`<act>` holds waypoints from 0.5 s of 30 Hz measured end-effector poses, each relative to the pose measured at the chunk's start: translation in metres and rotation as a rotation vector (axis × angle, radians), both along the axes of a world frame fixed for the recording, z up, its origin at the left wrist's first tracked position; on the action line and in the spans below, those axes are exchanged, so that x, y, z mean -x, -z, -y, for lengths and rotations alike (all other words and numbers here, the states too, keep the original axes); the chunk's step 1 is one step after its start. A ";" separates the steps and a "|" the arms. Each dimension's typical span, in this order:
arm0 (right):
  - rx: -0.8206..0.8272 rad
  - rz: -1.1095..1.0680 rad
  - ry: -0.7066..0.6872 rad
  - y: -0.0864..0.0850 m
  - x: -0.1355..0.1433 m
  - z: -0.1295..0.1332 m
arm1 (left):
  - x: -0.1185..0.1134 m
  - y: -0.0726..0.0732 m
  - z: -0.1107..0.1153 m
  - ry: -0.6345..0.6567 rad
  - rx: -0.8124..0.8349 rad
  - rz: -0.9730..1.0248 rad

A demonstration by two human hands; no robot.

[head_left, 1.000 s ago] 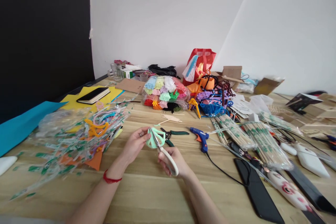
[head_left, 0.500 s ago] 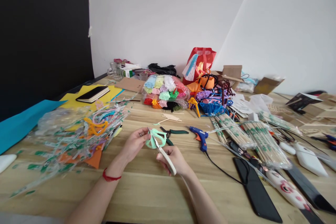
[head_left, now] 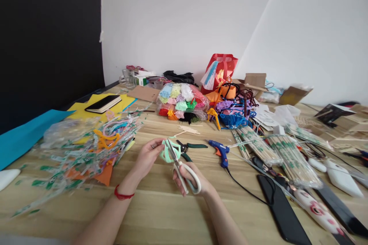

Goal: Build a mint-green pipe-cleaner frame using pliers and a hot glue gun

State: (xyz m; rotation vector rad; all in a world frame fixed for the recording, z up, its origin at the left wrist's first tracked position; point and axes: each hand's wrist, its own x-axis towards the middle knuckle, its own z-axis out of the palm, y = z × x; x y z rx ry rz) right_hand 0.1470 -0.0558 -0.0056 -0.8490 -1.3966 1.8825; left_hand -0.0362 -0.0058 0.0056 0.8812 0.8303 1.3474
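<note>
Between the fingers of my left hand [head_left: 149, 155] is a mint-green loop shape [head_left: 166, 155] that looks bent from fuzzy pipe cleaner. My right hand [head_left: 191, 178] grips white-handled scissors [head_left: 194, 179], whose blades lie across the green shape, slightly apart. The exact spot between the blades is too small to make out. Just behind the green piece, pliers with dark green handles [head_left: 197, 146] rest on the table, partly hidden by it. A blue hot glue gun [head_left: 221, 151] lies to the right of my right hand.
On the left is a heap of plastic wrappers and pipe cleaners [head_left: 106, 138], with a black notebook [head_left: 104, 104] behind. Bagged colourful bundles [head_left: 182, 101] sit at the back. To the right lie packs of wooden sticks [head_left: 291, 157] and a black phone [head_left: 283, 210].
The scissors have turned in my right hand, so both handle loops now show and the blades are wider apart. My left hand still holds the green shape in nearly the same place.
</note>
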 end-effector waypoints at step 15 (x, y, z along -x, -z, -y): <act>-0.641 0.847 0.848 0.010 -0.034 -0.026 | 0.001 0.003 -0.001 -0.272 -0.080 -0.326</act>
